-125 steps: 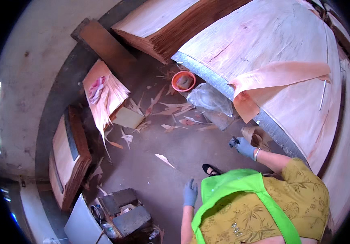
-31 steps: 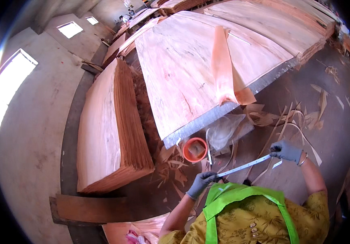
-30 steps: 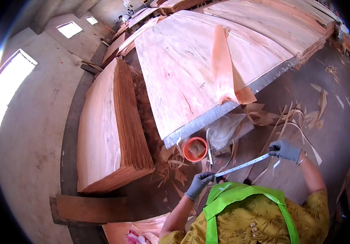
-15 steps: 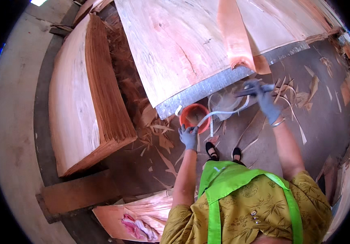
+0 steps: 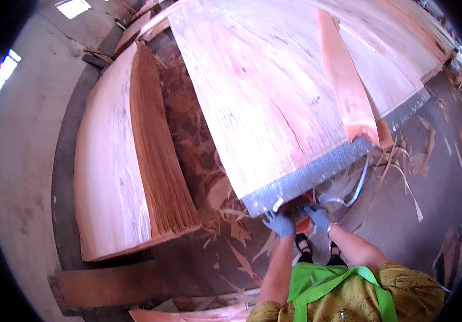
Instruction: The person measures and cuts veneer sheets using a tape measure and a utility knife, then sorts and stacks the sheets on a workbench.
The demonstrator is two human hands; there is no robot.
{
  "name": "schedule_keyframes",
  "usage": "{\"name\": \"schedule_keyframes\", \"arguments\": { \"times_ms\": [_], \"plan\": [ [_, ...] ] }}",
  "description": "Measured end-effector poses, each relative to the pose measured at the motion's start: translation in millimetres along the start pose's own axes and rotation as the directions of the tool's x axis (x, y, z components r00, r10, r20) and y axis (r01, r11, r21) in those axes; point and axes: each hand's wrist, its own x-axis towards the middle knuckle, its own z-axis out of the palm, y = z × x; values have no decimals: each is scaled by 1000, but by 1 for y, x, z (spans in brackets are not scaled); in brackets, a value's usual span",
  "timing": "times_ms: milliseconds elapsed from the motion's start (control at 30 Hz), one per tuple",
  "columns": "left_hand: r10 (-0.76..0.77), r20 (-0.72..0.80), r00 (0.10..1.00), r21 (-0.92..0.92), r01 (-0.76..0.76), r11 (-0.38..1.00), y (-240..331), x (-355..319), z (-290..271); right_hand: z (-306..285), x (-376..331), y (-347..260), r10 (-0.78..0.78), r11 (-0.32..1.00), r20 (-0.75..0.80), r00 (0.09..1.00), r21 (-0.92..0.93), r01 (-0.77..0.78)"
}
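An orange-red bucket (image 5: 304, 225) stands just under the near edge of the metal-edged table, its far part hidden in shadow. My left hand (image 5: 280, 223), in a grey glove, is closed at the bucket's left side, close to the table corner. On the right side, my gloved right hand (image 5: 318, 217) has its fingers curled at the rim. Its fingertips are partly lost in the dark. A pale flexible strip (image 5: 358, 188) loops to the right of the bucket, beside the table edge.
A large wood veneer sheet (image 5: 252, 107) covers the table, with a narrow curled strip (image 5: 349, 86) lying on it. To the left leans a thick veneer stack (image 5: 158, 155). Wood scraps (image 5: 239, 231) litter the floor between them and at the right. A brown board (image 5: 110, 284) lies nearer.
My right hand has come down and left to the bucket; the dark tool it held no longer shows. My view has shifted, and the bucket sits partly under the table edge.
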Motion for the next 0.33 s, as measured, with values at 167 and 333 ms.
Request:
{"name": "schedule_keyframes", "arguments": {
  "times_ms": [167,333],
  "plan": [
    [105,-133,986,-120,-121,985,-29,-19,-70,-17,1,-9,-19,999,9,1000,-42,19],
    [-178,-299,938,-216,115,969,-167,-40,-160,-25,8,-17,-54,998,22,998,-15,54]
  ]
}}
